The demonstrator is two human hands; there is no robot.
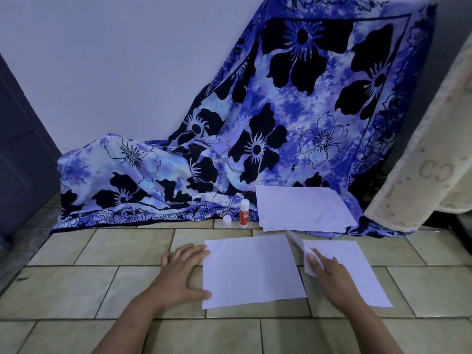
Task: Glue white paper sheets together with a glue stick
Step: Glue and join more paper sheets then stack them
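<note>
A white paper sheet (251, 270) lies flat on the tiled floor in front of me. My left hand (182, 273) rests on the floor at its left edge, fingers straight, fingertips and thumb touching the sheet. To the right lies a second white sheet (352, 267); my right hand (328, 270) pinches its left edge, which is lifted and blurred. A glue stick (244, 213) with a red label stands upright and uncapped farther back, its white cap (227, 221) beside it on the left. A stack of white sheets (302, 208) lies behind, partly on the cloth.
A blue floral cloth (255, 123) drapes from the wall down onto the floor behind the glue stick. A cream patterned fabric (429, 149) hangs at the right. A dark door (20, 149) stands at the left. Beige floor tiles (76, 290) stretch toward me.
</note>
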